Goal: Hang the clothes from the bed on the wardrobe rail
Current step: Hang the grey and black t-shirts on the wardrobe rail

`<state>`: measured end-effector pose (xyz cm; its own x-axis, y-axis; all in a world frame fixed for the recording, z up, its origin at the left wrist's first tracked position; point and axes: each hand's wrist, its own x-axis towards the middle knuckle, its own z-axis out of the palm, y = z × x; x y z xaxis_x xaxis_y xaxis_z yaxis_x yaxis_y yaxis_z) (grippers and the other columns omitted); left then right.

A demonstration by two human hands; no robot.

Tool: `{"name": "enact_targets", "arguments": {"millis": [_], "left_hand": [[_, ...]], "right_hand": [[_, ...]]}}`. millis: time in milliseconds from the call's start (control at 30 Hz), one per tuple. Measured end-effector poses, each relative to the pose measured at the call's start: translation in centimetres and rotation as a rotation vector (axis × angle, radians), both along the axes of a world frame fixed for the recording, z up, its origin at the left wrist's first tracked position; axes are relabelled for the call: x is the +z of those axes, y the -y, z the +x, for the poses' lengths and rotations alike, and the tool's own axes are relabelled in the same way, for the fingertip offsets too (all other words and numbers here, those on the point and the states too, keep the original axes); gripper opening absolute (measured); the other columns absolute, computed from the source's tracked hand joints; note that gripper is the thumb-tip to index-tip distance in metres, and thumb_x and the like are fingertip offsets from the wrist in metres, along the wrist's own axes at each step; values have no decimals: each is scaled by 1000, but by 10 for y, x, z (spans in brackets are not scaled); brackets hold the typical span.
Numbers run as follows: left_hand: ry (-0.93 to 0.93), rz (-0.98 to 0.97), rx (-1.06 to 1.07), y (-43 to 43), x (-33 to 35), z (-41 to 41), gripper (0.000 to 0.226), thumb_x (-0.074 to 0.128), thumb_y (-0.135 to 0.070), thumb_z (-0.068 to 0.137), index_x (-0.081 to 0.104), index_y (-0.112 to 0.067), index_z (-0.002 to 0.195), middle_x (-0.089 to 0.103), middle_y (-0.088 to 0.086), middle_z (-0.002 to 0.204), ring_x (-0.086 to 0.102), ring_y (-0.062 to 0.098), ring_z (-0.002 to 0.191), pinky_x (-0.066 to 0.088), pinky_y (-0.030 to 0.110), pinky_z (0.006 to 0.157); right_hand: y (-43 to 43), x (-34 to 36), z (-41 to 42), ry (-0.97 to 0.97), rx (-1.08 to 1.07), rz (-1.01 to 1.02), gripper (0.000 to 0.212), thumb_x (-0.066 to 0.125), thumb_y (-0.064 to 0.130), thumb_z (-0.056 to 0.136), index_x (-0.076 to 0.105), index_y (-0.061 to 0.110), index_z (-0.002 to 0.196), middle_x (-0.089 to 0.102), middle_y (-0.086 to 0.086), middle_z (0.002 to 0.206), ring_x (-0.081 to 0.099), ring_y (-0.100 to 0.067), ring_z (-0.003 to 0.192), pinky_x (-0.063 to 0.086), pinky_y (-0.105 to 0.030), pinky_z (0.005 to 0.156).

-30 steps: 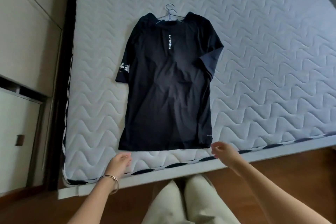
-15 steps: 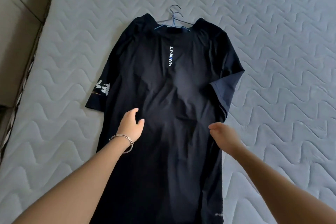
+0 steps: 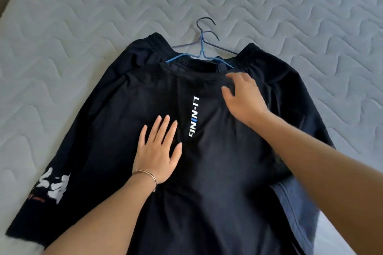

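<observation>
Mattress (image 3: 83, 27): pale quilted top, bare around the clothes.
T-shirt (image 3: 217, 172): dark, printed, lying flat across the mattress, collar away from the person; a second dark garment with a ribbed band seems to lie under its collar.
Left hand (image 3: 158, 151): palm flat on the chest, fingers spread, gripping nothing.
Right hand (image 3: 243, 97): near the collar, fingers loosely spread and blurred, pinching nothing.
Hangers (image 3: 202, 47): two wire hooks overlapping, just past the neckline.
Risk: the hooks could snag together, dragging both garments up at once.
Obstruction: fabric hides the hanger shoulders; nothing else blocks the reach.
</observation>
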<state>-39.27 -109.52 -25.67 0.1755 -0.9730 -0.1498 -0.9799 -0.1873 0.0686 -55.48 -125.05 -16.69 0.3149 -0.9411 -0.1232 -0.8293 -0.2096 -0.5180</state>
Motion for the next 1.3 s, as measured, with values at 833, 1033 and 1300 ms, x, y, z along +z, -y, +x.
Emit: {"name": "enact_targets", "arguments": {"millis": [833,1033,1300], "left_hand": [[-51,131,114,-6,36,-30,48,31,-31,93,38,-17,139,41,2,147,35,24,138,32,46,110],[-679,-409,149,-66,190,-54,26,47,-24,93,62,-16,113,61,-11,105,58,9,101,45,15,89],[-809,-419,-51,-165,440,-70,36,61,-48,78,42,-35,106,61,-21,86,59,-3,89,40,5,75]], "right_hand": [[-84,54,-49,435,-170,352,16,45,24,94,59,17,90,48,7,51,36,-1,38,33,-16,45],[-142,164,-29,900,-321,632,23,40,13,97,54,16,78,37,5,45,23,-3,29,15,-15,31],[-233,377,2,1331,-248,854,19,42,6,94,48,6,76,47,-2,63,46,-10,51,41,-16,42]]}}
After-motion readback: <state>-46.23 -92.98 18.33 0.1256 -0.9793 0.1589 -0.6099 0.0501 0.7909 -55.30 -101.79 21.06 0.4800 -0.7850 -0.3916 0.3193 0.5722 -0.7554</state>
